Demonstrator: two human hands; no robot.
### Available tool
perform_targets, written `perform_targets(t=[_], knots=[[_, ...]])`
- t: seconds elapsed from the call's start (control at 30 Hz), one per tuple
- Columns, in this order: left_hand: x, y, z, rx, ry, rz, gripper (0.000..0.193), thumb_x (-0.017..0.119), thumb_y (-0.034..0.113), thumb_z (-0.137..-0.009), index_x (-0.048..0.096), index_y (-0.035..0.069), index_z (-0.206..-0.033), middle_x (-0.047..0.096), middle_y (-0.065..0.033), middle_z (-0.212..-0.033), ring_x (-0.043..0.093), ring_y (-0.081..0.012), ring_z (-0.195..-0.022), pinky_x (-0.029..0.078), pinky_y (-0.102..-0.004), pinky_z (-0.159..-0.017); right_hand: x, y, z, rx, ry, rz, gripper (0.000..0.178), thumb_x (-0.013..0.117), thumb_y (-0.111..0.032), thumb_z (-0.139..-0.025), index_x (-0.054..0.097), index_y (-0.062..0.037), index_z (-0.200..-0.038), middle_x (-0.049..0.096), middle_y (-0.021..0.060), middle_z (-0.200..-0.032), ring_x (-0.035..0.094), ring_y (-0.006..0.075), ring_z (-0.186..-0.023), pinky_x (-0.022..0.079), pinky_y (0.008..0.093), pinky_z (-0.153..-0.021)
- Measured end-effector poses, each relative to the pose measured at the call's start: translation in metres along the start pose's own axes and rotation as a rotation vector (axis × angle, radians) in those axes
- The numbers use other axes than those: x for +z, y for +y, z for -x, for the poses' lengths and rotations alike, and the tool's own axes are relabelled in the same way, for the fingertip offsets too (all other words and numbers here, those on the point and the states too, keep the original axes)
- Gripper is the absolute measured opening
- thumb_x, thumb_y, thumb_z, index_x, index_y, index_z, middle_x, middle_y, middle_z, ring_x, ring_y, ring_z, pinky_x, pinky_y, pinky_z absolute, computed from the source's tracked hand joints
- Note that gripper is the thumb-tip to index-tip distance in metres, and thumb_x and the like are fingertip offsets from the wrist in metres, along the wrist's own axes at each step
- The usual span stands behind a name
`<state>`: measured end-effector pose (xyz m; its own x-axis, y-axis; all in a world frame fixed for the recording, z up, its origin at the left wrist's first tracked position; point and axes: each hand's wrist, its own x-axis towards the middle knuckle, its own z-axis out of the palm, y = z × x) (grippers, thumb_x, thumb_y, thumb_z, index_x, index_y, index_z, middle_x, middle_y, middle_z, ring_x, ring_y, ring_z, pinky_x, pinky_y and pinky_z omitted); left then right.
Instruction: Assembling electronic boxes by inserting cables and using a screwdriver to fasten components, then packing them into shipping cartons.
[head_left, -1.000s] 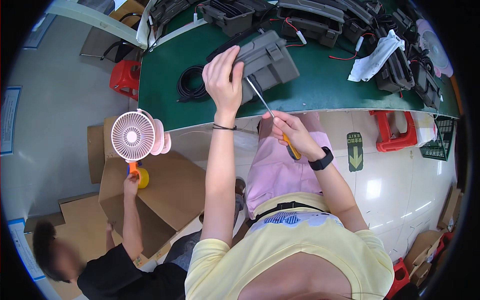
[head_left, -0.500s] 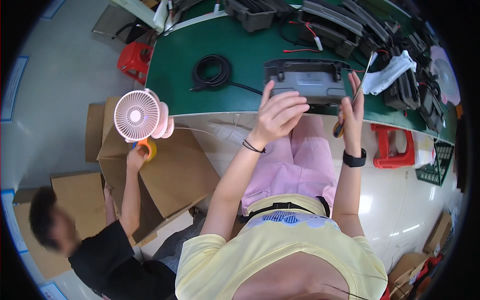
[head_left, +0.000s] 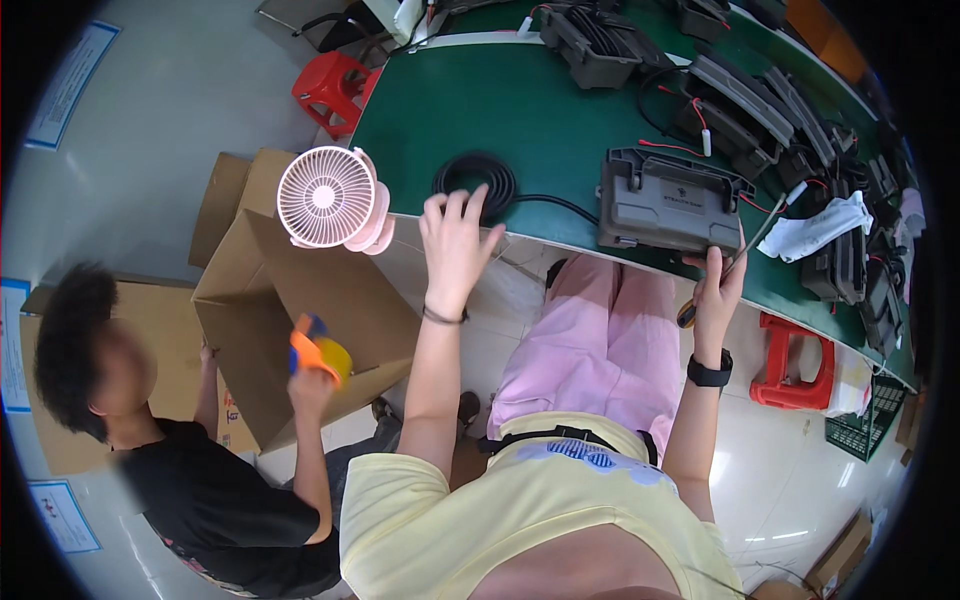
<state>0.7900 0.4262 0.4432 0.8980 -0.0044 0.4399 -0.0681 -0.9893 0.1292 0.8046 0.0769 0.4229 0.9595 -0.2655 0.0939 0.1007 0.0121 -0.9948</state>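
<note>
A dark grey plastic case (head_left: 672, 208) rests at the table's near edge, its black cable running left to a coil of black cable (head_left: 450, 180). My left hand (head_left: 455, 245) is over the near side of that coil, fingers apart; whether the fingertips touch it I cannot tell. At the case's lower right corner is my right hand (head_left: 717, 287), closed around a screwdriver (head_left: 686, 315) with a yellow and black handle. The screwdriver's long metal shaft slants up and away, past the case's right side. Part of that hand is behind the case's corner.
A pink fan (head_left: 325, 197) stands off the table's left corner. Left of me a co-worker holds an orange tape dispenser (head_left: 318, 350) over an open carton (head_left: 235, 300). More grey cases (head_left: 735, 115) and a white cloth (head_left: 815, 228) lie on the green table (head_left: 520, 100); red stools (head_left: 790, 365) stand below.
My left hand has left the case and reached left to the cable coil. My right hand keeps the screwdriver beside the case. The co-worker's tape dispenser has moved nearer. The whole view has shifted.
</note>
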Motion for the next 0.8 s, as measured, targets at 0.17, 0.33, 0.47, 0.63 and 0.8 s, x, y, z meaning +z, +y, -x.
perform_targets(t=[0.17,0.33,0.47,0.63,0.8], knots=[[-0.020,-0.004,0.051,0.119,-0.111,-0.062,0.078,0.081,0.024,-0.075,0.049,0.021,-0.146,0.062,-0.0066,-0.099,0.056,-0.0284,-0.100,0.039,-0.0473,-0.098,0.014,-0.001,0.000,-0.096,0.038,-0.065,0.053,0.055,-0.012,-0.103,0.035,0.0000,-0.151,0.062,0.0143,-0.122,0.071,0.0197,-0.089,0.053,0.0258,-0.081],[0.003,0.017,0.092,-0.273,-0.165,0.725,0.059,0.065,0.018,-0.093,0.046,0.013,-0.148,0.061,-0.0072,-0.110,0.062,-0.0220,-0.102,0.043,-0.0392,-0.103,0.038,-0.005,0.003,-0.079,0.036,-0.040,0.055,0.059,-0.014,-0.102,0.036,0.0013,-0.149,0.063,0.0174,-0.122,0.073,0.0212,-0.092,0.054,0.0266,-0.082],[-0.026,0.049,0.103,-0.819,0.004,1.854,0.046,0.053,0.017,-0.100,0.044,0.004,-0.143,0.055,-0.0102,-0.136,0.057,-0.0203,-0.121,0.046,-0.0348,-0.105,0.053,-0.006,0.008,-0.087,0.022,-0.078,0.056,0.060,-0.015,-0.102,0.035,0.0023,-0.149,0.062,0.0174,-0.125,0.072,0.0214,-0.093,0.054,0.0267,-0.082],[-0.080,0.077,0.055,-0.447,0.074,1.884,0.074,0.060,0.008,-0.091,0.023,0.002,-0.155,0.059,-0.0214,-0.130,0.062,-0.0270,-0.117,0.053,-0.0408,-0.100,0.072,-0.006,0.016,-0.087,-0.077,-0.048,0.057,0.061,-0.013,-0.100,0.034,0.0035,-0.148,0.058,0.0202,-0.135,0.071,0.0201,-0.096,0.055,0.0257,-0.079],[-0.062,0.114,-0.017,-0.267,0.083,1.301,0.073,0.068,0.001,-0.092,0.028,0.003,-0.153,0.068,-0.0243,-0.118,0.068,-0.0241,-0.111,0.059,-0.0326,-0.087,0.087,-0.015,0.025,-0.072,-0.154,-0.100,0.052,0.066,-0.015,-0.097,0.045,0.0018,-0.142,0.059,0.0136,-0.138,0.068,0.0132,-0.090,0.053,0.0248,-0.078]])
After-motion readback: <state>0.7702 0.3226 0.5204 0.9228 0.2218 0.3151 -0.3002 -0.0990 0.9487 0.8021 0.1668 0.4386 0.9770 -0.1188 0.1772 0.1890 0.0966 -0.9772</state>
